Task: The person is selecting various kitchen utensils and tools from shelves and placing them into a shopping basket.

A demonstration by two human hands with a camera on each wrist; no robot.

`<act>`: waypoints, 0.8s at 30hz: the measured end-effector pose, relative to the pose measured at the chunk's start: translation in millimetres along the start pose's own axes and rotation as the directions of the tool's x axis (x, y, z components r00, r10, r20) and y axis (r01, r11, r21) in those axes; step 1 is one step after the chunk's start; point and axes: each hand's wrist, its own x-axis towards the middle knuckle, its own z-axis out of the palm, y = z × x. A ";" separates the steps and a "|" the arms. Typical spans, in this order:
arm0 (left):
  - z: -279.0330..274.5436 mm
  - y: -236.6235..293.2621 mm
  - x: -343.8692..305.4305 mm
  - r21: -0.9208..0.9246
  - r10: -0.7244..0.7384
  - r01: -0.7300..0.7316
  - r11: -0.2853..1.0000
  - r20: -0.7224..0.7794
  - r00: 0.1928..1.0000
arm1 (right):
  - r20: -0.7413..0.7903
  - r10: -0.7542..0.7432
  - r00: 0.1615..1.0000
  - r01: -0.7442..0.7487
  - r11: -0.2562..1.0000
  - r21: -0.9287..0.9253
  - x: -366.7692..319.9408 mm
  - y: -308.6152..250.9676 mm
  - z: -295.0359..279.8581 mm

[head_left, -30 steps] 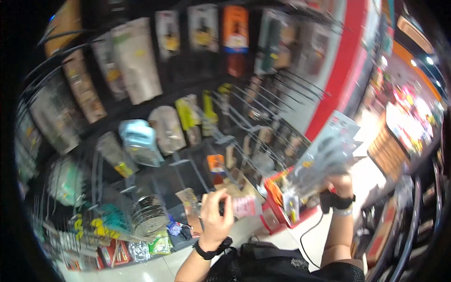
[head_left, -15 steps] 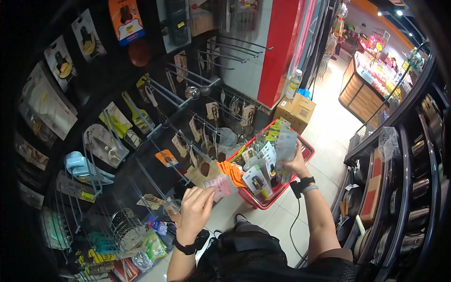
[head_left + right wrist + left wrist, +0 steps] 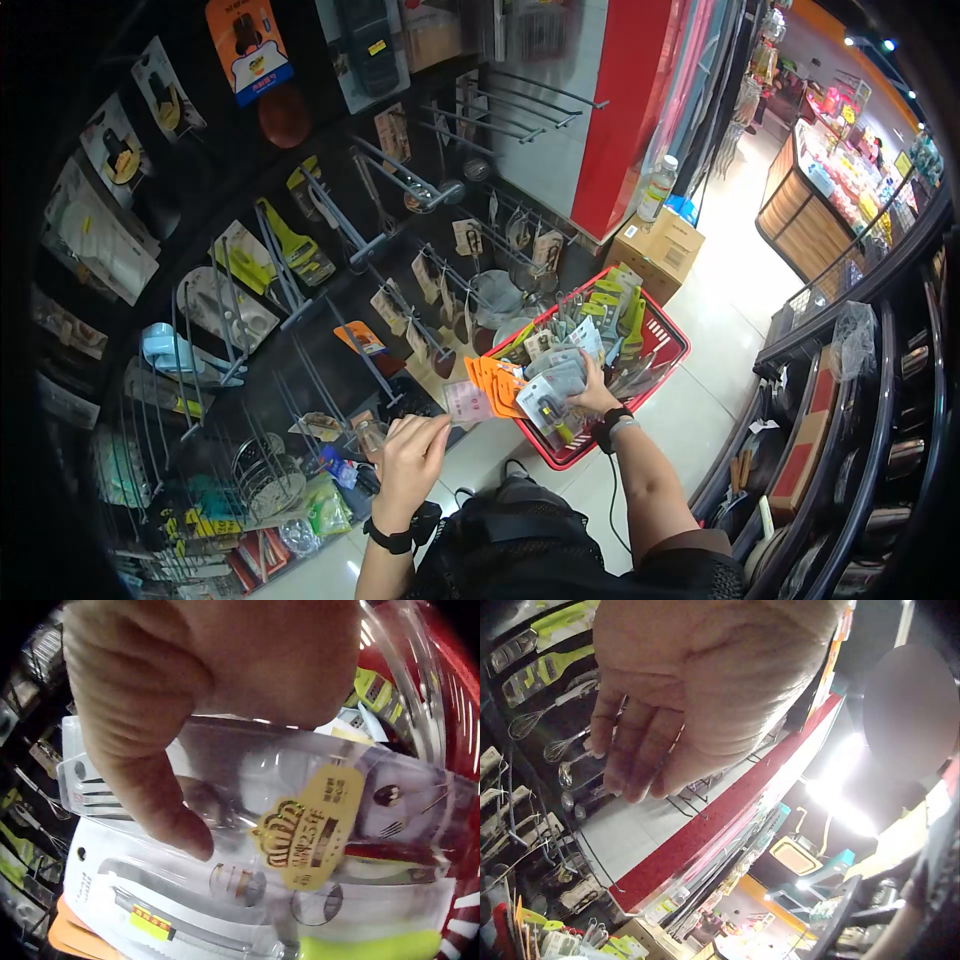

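Head view, red basket: the basket (image 3: 655, 328) stands on the floor ahead, between the hanging tools at left and the pan shelves (image 3: 850, 400) at right, heaped with carded kitchen goods.
Head view, right hand: it is at the near part of the basket, with the right hand (image 3: 595, 392) on a clear pack (image 3: 562, 376); orange cards (image 3: 490, 383) crowd the left rim, lime-green tools (image 3: 605, 308) the far end.
Head view, left hand: the left hand (image 3: 408, 458) hangs left of the basket, near a pink card (image 3: 466, 402).
Left wrist view, left grip: palm in view, fingers loosely bent, no item seen in it; hanging whisks (image 3: 534, 722) show at far left.
Right wrist view, right grip: closed on the clear pack, thumb across its front; the other fingers are hidden, so how tightly cannot be told.
Right wrist view, clear pack: forks show at its left end, a gold crown label on its front; it overlaps a white-backed pack (image 3: 112, 870) inside the basket.
Step in hand: apparently settling or sorting packs in the basket.
Next move: seems to call for seating the pack flat, then easing the thumb off without dragging its neighbours.
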 end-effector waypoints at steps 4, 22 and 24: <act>2.5 -1.2 1.1 0.011 -0.008 0.008 1.000 -0.015 1.000 | -0.066 0.203 0.977 -0.211 0.967 -0.143 11.1 6.4 17.3; -10.2 -19.2 -20.6 -0.007 -0.227 0.230 0.973 -0.195 0.954 | -0.355 -0.241 0.903 0.302 0.945 0.128 42.8 -180.0 6.0; -17.6 -12.1 -29.4 -0.045 -0.284 0.281 0.959 -0.216 0.934 | -0.337 -0.268 0.903 0.341 0.922 0.181 43.5 -191.9 17.8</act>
